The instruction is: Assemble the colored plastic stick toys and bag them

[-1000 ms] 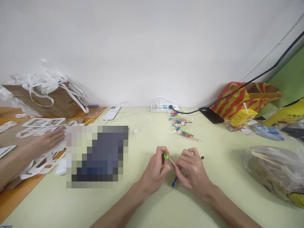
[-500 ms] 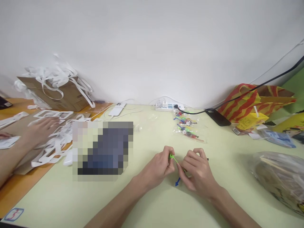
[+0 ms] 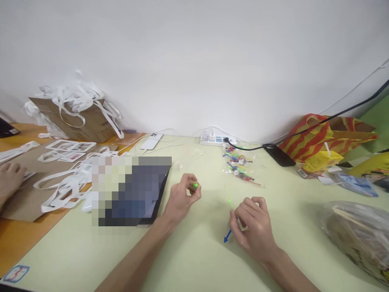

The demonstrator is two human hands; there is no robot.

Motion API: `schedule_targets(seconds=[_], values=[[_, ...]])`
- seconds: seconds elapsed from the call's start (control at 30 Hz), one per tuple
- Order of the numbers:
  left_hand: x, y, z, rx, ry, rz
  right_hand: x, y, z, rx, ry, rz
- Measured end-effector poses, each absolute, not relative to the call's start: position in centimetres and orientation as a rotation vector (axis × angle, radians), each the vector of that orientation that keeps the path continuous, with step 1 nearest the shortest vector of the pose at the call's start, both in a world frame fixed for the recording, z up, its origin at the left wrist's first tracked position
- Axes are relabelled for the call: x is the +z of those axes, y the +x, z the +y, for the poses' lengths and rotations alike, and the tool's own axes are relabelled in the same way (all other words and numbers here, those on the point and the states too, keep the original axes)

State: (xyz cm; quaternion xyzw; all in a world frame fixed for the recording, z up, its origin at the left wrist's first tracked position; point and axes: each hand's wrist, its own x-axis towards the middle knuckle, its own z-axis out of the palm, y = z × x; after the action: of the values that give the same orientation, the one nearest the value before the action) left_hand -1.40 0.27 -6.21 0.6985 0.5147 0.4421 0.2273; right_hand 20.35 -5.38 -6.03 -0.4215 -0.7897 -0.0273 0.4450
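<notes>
Between the thumb and fingertips of my left hand (image 3: 180, 199) is a small bright green piece (image 3: 195, 185), mostly covered by the fingers. My right hand (image 3: 253, 225) pinches a thin green plastic strip (image 3: 229, 200) that sticks up from its fingertips. A blue arrow-tipped plastic piece (image 3: 227, 236) points down and out from under the same hand; its other end is hidden. The two hands are apart above the pale green table (image 3: 200, 251). Beyond them lie clear bags of small coloured plastic parts (image 3: 240, 167).
A tablet (image 3: 158, 198), partly pixelated, lies left of my left hand. Behind are a phone (image 3: 152, 141) and a power strip (image 3: 212, 140). A juice carton (image 3: 322, 161) and a plastic-wrapped bundle (image 3: 355, 235) stand right. At far left, another person's hand (image 3: 10, 178) rests near white straps (image 3: 68, 184).
My left hand has moved left and away from my right, taking the small green piece clear of the thin green strip. The other person's hand has shifted left.
</notes>
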Motion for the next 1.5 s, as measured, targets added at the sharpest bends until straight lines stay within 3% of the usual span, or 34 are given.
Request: schedule_targets(seconds=[0.3,0.67,0.87,1.03,1.33,1.5], values=[[-6.1,-2.5,0.6,0.695,2.172,1.137,-6.5,18.7,-3.8,-0.088,-1.344,-2.187],[-6.8,-3.0,1.5,0.706,2.286,1.127,-6.3,16.1,-2.1,-0.131,-1.408,-2.371],[-7.1,-2.7,1.3,0.659,2.373,1.157,-4.6,23.6,-1.1,0.176,-1.325,-2.249],[-7.5,-1.4,0.8,0.692,2.453,1.220,-5.1,28.8,-0.4,0.190,-1.276,-2.288],[-7.8,-1.4,1.8,0.779,2.485,1.149,-2.9,25.7,-3.3,0.480,-1.089,-2.518],[-7.7,-1.8,2.5,0.817,2.483,1.084,-3.1,25.0,-3.9,0.449,-1.083,-2.551]])
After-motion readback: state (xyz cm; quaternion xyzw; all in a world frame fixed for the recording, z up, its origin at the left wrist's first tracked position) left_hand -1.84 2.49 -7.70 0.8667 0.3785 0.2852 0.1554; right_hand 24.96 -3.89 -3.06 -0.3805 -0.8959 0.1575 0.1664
